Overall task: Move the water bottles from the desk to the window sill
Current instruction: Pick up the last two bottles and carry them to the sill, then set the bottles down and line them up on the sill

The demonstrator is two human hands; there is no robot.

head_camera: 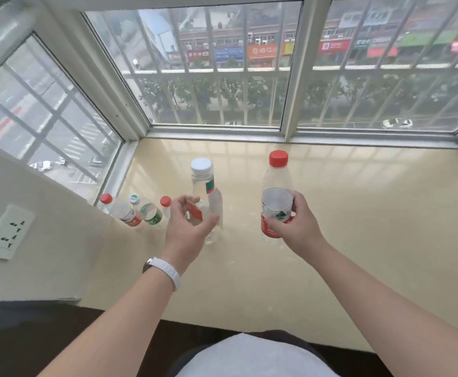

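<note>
Your right hand (294, 227) fingers wrapped round red-capped clear plastic bottle (276, 197); left hand (188, 227) fingers spread, loosely cupping white-capped clear bottle (206, 191) on glossy beige window sill (358, 213).

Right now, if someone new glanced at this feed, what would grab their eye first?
Probably the two hands over the beige window sill: the right hand grips a red-capped water bottle, and the left hand is open around a white-capped bottle that stands on the sill. Next, the cluster of bottles in the sill's left corner, then the barred window over the street.

Five water bottles (276, 197), two hands (295, 227).
</note>
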